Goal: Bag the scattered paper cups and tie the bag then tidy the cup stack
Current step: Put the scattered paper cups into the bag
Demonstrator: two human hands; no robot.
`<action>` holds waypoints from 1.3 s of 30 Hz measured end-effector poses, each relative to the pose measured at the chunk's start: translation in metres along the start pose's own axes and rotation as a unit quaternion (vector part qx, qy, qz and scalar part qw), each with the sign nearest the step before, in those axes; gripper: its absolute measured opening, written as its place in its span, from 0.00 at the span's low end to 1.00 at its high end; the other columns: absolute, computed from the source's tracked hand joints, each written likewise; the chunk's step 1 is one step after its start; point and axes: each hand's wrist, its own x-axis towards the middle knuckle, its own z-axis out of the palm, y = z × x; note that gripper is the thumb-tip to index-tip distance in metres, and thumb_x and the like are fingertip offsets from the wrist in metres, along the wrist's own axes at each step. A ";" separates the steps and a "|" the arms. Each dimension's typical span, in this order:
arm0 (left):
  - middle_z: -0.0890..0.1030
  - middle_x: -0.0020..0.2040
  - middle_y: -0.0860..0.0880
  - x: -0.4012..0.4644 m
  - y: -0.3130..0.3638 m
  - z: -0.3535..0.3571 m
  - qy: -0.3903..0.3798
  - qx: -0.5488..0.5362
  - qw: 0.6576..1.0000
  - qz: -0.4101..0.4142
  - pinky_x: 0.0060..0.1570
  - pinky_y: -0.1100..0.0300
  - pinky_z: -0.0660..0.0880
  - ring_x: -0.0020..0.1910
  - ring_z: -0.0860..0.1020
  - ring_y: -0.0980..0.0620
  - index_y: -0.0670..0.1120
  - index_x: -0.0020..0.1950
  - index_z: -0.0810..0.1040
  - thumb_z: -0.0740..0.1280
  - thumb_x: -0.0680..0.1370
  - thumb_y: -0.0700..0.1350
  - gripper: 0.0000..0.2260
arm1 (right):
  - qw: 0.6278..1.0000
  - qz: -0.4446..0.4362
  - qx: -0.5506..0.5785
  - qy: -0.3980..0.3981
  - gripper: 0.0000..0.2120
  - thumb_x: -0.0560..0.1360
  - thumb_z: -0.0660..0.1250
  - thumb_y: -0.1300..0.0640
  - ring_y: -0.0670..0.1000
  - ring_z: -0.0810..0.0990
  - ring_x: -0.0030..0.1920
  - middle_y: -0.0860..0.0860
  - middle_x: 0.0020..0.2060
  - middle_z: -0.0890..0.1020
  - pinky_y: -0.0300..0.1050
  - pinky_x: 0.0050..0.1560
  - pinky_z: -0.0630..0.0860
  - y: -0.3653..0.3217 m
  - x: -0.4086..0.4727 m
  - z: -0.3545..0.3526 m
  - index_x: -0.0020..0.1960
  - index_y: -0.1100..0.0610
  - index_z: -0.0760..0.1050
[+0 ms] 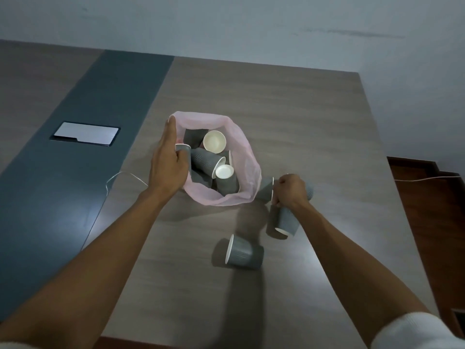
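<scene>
Holding the pink bag's (247,170) left rim open, the left hand (168,159) had its fingers curled over the thin, floppy film and a grey cup (182,148) at the mouth. Several cups already lay inside the bag, mid-table. Right of it, the right hand (289,190) was closed around a lying cup (309,189); two more (283,221) (245,253) lay toward the table's (302,109) near edge. Light and crushable, they probably wanted a gentle grip around the wall.
</scene>
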 end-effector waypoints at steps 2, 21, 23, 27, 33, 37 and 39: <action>0.60 0.82 0.50 -0.001 0.000 0.001 -0.003 0.005 1.000 0.002 0.74 0.57 0.63 0.78 0.64 0.47 0.51 0.84 0.52 0.57 0.81 0.37 0.32 | 1.000 0.010 0.012 -0.021 0.07 0.79 0.64 0.63 0.44 0.76 0.18 0.55 0.29 0.81 0.37 0.20 0.74 0.003 -0.002 0.005 0.44 0.62 0.80; 0.61 0.82 0.51 -0.001 0.006 -0.002 -0.023 0.031 0.999 -0.002 0.71 0.48 0.70 0.76 0.68 0.45 0.53 0.84 0.51 0.56 0.79 0.40 0.33 | 0.940 -0.267 0.205 0.055 0.05 0.75 0.67 0.61 0.51 0.80 0.36 0.51 0.37 0.82 0.43 0.38 0.76 -0.097 -0.068 0.018 0.45 0.51 0.75; 0.60 0.82 0.51 -0.001 0.007 -0.001 -0.019 0.032 0.999 -0.008 0.72 0.48 0.70 0.76 0.67 0.46 0.53 0.84 0.51 0.57 0.81 0.38 0.33 | 0.943 -0.294 0.158 0.007 0.03 0.76 0.66 0.61 0.49 0.81 0.40 0.49 0.41 0.83 0.39 0.42 0.75 -0.107 -0.067 0.040 0.48 0.54 0.77; 0.60 0.82 0.50 0.000 0.006 0.000 -0.004 0.024 1.000 -0.013 0.73 0.54 0.66 0.78 0.65 0.47 0.52 0.84 0.51 0.57 0.80 0.37 0.33 | 0.932 -0.353 0.005 -0.082 0.11 0.75 0.67 0.58 0.54 0.81 0.49 0.52 0.50 0.84 0.50 0.52 0.80 -0.116 -0.063 0.065 0.55 0.58 0.82; 0.60 0.82 0.49 0.000 0.006 0.003 0.012 0.005 1.000 -0.013 0.71 0.64 0.60 0.79 0.63 0.48 0.49 0.84 0.53 0.57 0.80 0.36 0.32 | 0.964 -0.228 0.078 0.114 0.14 0.76 0.63 0.60 0.54 0.80 0.56 0.53 0.56 0.82 0.46 0.56 0.74 -0.081 -0.025 0.019 0.60 0.56 0.79; 0.61 0.82 0.49 0.001 0.007 0.011 0.018 0.004 1.000 -0.005 0.73 0.62 0.61 0.79 0.64 0.48 0.49 0.84 0.53 0.58 0.80 0.35 0.32 | 0.977 -0.130 -0.148 0.076 0.23 0.76 0.62 0.66 0.63 0.73 0.65 0.60 0.66 0.74 0.52 0.66 0.70 -0.027 0.021 -0.023 0.68 0.53 0.77; 0.62 0.82 0.50 0.000 0.008 0.016 0.012 -0.002 1.000 -0.005 0.76 0.56 0.62 0.79 0.63 0.48 0.49 0.84 0.53 0.58 0.80 0.35 0.33 | 0.958 -0.100 -0.267 0.011 0.26 0.77 0.63 0.64 0.65 0.69 0.69 0.59 0.69 0.70 0.58 0.71 0.64 -0.005 0.035 -0.027 0.72 0.46 0.74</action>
